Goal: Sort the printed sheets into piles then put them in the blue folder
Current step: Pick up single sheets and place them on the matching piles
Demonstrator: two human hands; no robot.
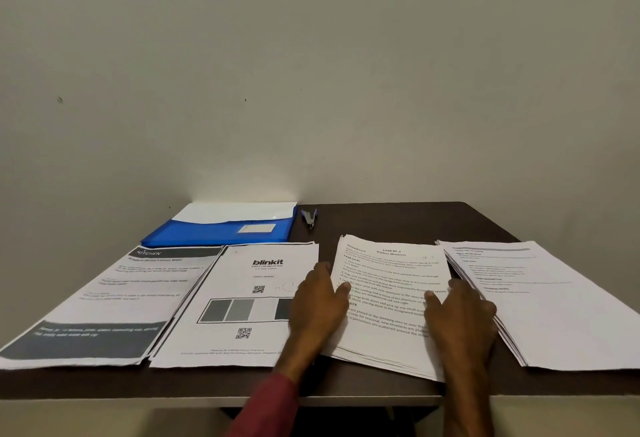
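Pressing sides of text-dense white sheet pile (388, 284) on tabletop (398, 222): left hand (318, 301), right hand (460, 312), fingers (323, 268) straight, released; blue folder (221, 232) behind.

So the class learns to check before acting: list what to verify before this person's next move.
1. Sheets sorted: ok, four piles side by side.
2. Hands at third pile: ok, left hand and right hand flank it, thumbs on top.
3. Firm grip on it: cannot tell.
4. That pile squared: not ok, near edges fanned.
5. Folder uncovered: ok, stapler lies beside it.
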